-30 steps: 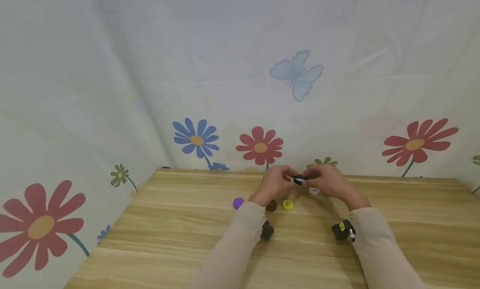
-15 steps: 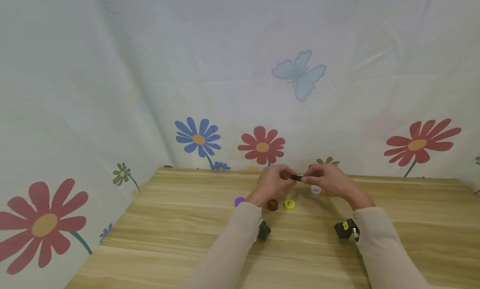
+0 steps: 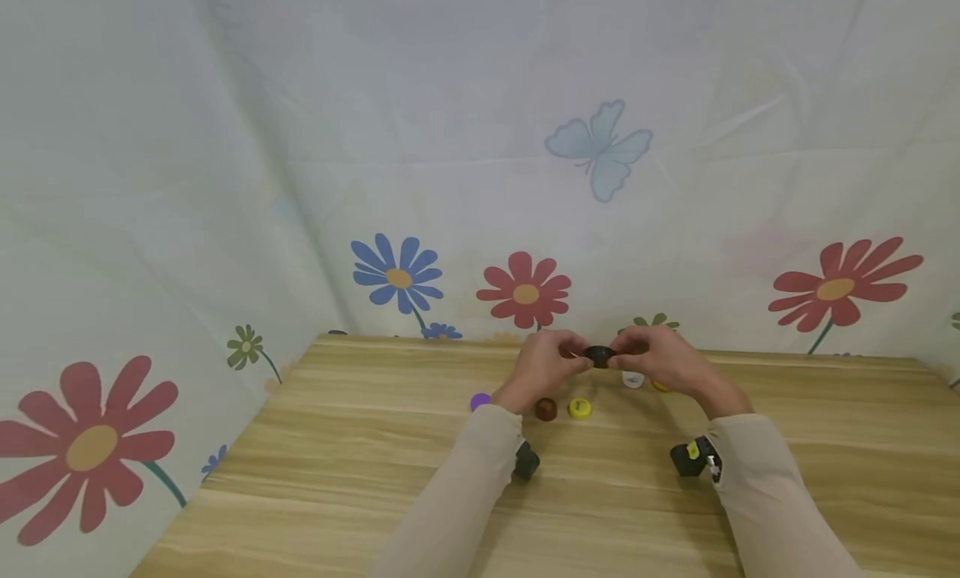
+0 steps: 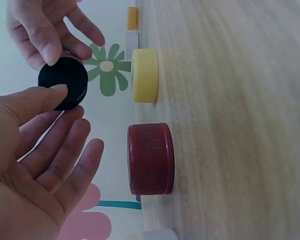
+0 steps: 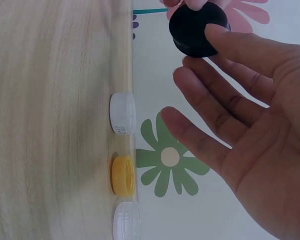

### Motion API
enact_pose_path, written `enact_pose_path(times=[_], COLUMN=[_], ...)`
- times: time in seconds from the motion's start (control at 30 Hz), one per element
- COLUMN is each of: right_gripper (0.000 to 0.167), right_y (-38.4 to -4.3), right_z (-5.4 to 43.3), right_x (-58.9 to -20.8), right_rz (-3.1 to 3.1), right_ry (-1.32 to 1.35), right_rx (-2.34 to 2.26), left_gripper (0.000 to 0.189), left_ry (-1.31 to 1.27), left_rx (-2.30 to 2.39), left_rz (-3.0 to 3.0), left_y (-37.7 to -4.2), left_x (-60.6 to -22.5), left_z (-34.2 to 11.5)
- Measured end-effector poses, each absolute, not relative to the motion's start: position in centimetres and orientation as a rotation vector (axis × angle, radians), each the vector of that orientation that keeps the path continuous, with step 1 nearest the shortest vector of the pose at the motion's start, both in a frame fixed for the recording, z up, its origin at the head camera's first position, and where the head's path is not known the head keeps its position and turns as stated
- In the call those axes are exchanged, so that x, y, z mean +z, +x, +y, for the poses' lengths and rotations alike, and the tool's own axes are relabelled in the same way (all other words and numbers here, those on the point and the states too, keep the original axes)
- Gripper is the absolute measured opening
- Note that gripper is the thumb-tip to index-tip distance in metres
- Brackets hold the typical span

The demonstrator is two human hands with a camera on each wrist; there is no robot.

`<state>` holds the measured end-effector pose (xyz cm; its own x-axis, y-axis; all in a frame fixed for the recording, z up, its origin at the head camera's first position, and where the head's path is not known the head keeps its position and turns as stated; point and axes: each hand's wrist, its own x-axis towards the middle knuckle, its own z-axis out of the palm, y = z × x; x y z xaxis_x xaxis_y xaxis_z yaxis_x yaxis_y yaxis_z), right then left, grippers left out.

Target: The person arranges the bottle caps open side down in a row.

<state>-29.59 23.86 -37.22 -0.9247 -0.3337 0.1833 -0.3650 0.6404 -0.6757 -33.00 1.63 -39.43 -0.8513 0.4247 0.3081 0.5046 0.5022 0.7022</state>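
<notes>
Both hands pinch a round black bottle cap (image 3: 599, 356) from opposite sides, above the far part of the table. My left hand (image 3: 542, 369) has its thumb on the cap's flat face, the other fingers spread behind it in the left wrist view. Across from it, my right hand (image 3: 663, 363) grips the opposite edge between thumb and fingers. Below the hands lie a yellow cap (image 4: 145, 75) and a dark red-brown cap (image 4: 151, 159). Under the right hand stand a white cap (image 5: 122, 112) and an orange one (image 5: 123, 175).
Partly behind the left wrist lies a purple cap (image 3: 481, 402). Another white cap (image 5: 126, 221) shows beyond the orange one in the right wrist view. A flower-printed cloth (image 3: 450, 186) rises behind the wooden table (image 3: 337, 444). Each wrist wears a black camera.
The black cap has turned in the fingers: its pale inside showed first, then its edge, and now its black outer face. Both hands stay in nearly the same place.
</notes>
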Motion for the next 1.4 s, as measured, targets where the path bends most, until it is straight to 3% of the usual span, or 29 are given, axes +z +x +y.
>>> enact_pose_path(times=[0.57,1.4], right_gripper=[0.031,0.037], right_y=[-29.43,-29.41], right_z=[23.81,24.17], right_x=[-37.08,-36.94], right_rz=[-2.834,-2.84], right_ry=[0.548,0.663], right_rx=[1.273,1.234], left_gripper=[0.04,0.037], left_ry=[-0.925,-0.948], left_rx=[-1.207,-1.111], left_rz=[-2.647,-2.672], left_y=[-32.91,-32.67], left_x=[-39.6,-39.71], left_z=[1.93,1.85])
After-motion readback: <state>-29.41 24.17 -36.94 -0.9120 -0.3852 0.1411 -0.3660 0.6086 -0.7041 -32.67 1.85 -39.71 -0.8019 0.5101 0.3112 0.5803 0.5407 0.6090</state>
